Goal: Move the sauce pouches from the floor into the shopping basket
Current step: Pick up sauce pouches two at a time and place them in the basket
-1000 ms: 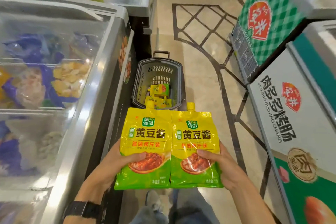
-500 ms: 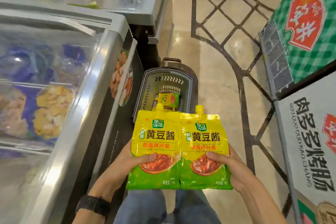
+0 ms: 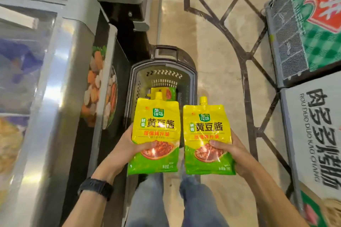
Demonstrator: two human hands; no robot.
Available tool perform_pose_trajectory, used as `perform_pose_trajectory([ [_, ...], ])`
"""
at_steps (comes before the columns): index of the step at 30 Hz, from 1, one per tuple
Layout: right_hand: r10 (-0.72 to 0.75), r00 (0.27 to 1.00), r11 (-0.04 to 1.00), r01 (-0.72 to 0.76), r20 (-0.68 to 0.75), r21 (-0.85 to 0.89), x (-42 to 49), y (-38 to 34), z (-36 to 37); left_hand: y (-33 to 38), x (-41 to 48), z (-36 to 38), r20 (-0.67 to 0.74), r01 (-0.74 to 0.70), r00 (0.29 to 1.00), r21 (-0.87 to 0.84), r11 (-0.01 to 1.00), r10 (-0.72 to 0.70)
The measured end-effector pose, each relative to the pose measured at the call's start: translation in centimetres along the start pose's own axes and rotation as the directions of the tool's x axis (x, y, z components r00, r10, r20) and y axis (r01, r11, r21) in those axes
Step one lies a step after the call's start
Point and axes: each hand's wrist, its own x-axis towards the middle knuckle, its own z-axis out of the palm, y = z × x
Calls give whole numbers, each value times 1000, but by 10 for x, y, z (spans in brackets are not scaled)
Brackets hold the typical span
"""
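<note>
Low in the frame, my left hand (image 3: 126, 145) grips one sauce pouch (image 3: 156, 131) near its base, thumb across the front. My right hand (image 3: 236, 153) grips a second pouch (image 3: 207, 134) the same way, spouts up so neither folds. Just beyond, at centre, the shopping basket (image 3: 193, 79) sits on the floor beside the freezer (image 3: 70, 88), with another pouch (image 3: 167, 93) already inside.

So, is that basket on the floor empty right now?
No, a yellow and green pouch lies on the bottom of the basket.
</note>
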Motion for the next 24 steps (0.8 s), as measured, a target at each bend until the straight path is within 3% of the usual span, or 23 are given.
perform_pose_trajectory([
  [8,6,981,999,-16,-195,-50,134,37,48,-32,132,-48,-300,24,954,-5,1000,-24],
  [12,-36,970,982,-11,-241,-191,219,73,77,-45,194,-48,-343,-60,936,64,996,78],
  [16,-66,969,930,-27,-239,-367,294,108,98,-60,235,-46,-363,-46,928,120,992,87],
  [24,181,941,922,-263,-286,-283,428,167,79,-106,300,-36,-439,27,899,56,998,1],
])
